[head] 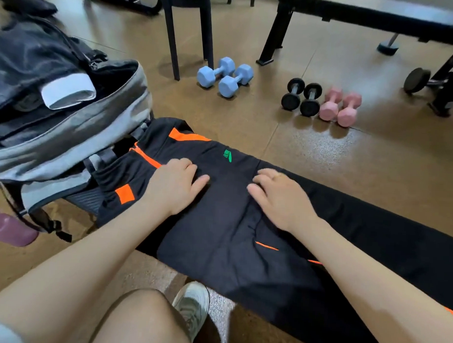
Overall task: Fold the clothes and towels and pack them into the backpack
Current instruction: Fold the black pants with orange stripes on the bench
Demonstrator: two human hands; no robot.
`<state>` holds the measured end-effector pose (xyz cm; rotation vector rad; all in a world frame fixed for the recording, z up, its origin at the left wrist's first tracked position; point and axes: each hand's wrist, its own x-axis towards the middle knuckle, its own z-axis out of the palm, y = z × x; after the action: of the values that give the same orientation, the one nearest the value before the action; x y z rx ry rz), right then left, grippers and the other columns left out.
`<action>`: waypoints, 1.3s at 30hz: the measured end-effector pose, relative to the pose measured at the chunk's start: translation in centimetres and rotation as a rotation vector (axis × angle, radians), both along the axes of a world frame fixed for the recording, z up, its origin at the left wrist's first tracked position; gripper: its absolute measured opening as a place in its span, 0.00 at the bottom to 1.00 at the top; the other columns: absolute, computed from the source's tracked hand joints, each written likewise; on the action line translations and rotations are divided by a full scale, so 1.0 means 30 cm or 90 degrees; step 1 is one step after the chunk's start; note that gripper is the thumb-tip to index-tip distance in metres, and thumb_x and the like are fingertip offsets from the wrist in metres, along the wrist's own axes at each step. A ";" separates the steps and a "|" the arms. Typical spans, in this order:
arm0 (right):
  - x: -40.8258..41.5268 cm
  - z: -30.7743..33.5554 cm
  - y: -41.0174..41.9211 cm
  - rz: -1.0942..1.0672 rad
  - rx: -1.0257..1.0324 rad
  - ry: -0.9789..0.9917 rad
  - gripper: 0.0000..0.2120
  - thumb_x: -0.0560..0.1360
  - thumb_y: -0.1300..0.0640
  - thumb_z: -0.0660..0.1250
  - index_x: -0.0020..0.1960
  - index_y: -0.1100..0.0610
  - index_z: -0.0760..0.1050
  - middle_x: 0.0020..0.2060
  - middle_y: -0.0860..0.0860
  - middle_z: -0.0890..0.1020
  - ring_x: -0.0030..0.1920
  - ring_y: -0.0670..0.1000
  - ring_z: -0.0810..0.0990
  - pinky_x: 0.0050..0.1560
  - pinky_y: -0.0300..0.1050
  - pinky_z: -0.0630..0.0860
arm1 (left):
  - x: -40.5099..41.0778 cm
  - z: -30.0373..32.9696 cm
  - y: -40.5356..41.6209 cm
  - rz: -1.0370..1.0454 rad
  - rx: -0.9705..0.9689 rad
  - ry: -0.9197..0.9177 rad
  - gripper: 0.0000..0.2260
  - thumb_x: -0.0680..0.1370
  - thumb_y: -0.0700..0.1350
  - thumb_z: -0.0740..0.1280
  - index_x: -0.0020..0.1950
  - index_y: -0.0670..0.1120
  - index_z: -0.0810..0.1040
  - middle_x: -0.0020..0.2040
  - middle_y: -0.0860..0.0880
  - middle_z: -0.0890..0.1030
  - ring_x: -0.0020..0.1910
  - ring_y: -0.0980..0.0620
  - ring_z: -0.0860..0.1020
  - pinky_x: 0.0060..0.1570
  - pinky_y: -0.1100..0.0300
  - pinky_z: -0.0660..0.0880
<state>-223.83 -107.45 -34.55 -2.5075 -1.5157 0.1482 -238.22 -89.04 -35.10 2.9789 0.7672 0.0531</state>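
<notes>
The backpack runs off the left edge, and its open mouth is too dark to show what lies inside beyond a white roll. Its lower straps vanish under the jacket, which also hides most of the bench beneath it. The green logo is too small to read. The left hand and right hand cover the cloth under their palms. A pink bottle is cut by the left edge. The shoe is half hidden behind a knee. The far table is cropped at the top.
</notes>
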 end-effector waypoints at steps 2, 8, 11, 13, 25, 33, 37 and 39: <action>0.062 0.002 0.057 -0.038 0.066 0.044 0.20 0.79 0.47 0.52 0.53 0.58 0.76 0.55 0.53 0.77 0.56 0.58 0.75 0.54 0.51 0.72 | 0.089 0.040 0.049 -0.016 -0.021 -0.086 0.20 0.80 0.54 0.52 0.56 0.42 0.78 0.56 0.43 0.78 0.56 0.42 0.73 0.53 0.48 0.72; 0.241 -0.021 0.257 -0.043 0.084 0.037 0.09 0.77 0.59 0.60 0.53 0.58 0.77 0.54 0.53 0.78 0.55 0.57 0.75 0.53 0.50 0.70 | 0.428 0.054 0.261 -0.044 -0.110 -0.078 0.11 0.79 0.44 0.59 0.58 0.43 0.76 0.56 0.43 0.77 0.57 0.42 0.74 0.52 0.52 0.71; 0.308 -0.038 0.360 -0.023 0.068 0.024 0.09 0.77 0.58 0.61 0.54 0.58 0.77 0.54 0.54 0.78 0.55 0.58 0.75 0.53 0.51 0.71 | 0.545 0.013 0.369 -0.044 -0.147 0.029 0.11 0.78 0.45 0.62 0.59 0.44 0.76 0.57 0.44 0.79 0.58 0.44 0.75 0.54 0.54 0.72; 0.342 -0.058 0.425 -0.004 0.039 0.032 0.09 0.77 0.58 0.61 0.54 0.58 0.77 0.54 0.54 0.78 0.55 0.59 0.75 0.54 0.51 0.71 | 0.592 -0.021 0.423 -0.056 -0.189 0.134 0.12 0.77 0.45 0.65 0.59 0.44 0.76 0.58 0.45 0.79 0.58 0.46 0.75 0.56 0.56 0.72; 0.450 -0.203 0.634 0.082 -0.052 0.050 0.09 0.78 0.58 0.58 0.53 0.58 0.76 0.53 0.54 0.79 0.54 0.58 0.76 0.54 0.49 0.70 | 0.642 -0.153 0.553 -0.073 -0.174 0.567 0.12 0.77 0.45 0.65 0.57 0.42 0.79 0.56 0.44 0.80 0.53 0.45 0.77 0.48 0.58 0.71; 0.467 -0.243 0.640 0.083 -0.005 0.080 0.09 0.77 0.59 0.59 0.52 0.58 0.77 0.51 0.55 0.80 0.54 0.59 0.76 0.54 0.51 0.70 | 0.630 -0.174 0.570 -0.072 -0.276 0.768 0.14 0.79 0.46 0.60 0.60 0.41 0.77 0.59 0.43 0.77 0.58 0.44 0.75 0.60 0.52 0.72; 0.477 -0.254 0.649 0.073 0.030 0.097 0.09 0.77 0.60 0.61 0.53 0.59 0.76 0.52 0.56 0.80 0.55 0.59 0.76 0.56 0.52 0.70 | 0.624 -0.163 0.578 -0.042 -0.436 0.280 0.03 0.75 0.45 0.68 0.42 0.48 0.79 0.41 0.49 0.79 0.43 0.52 0.76 0.46 0.61 0.70; 0.482 -0.246 0.652 0.042 0.123 0.212 0.13 0.75 0.62 0.62 0.59 0.60 0.75 0.57 0.56 0.78 0.60 0.55 0.75 0.61 0.44 0.67 | 0.611 -0.127 0.560 -0.038 -0.556 0.025 0.09 0.76 0.41 0.67 0.36 0.50 0.75 0.34 0.53 0.75 0.34 0.59 0.70 0.40 0.63 0.67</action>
<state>-209.36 -87.89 -41.93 -2.1557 -1.4033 0.3883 -219.88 -72.24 -38.90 2.1660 0.5117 -0.2710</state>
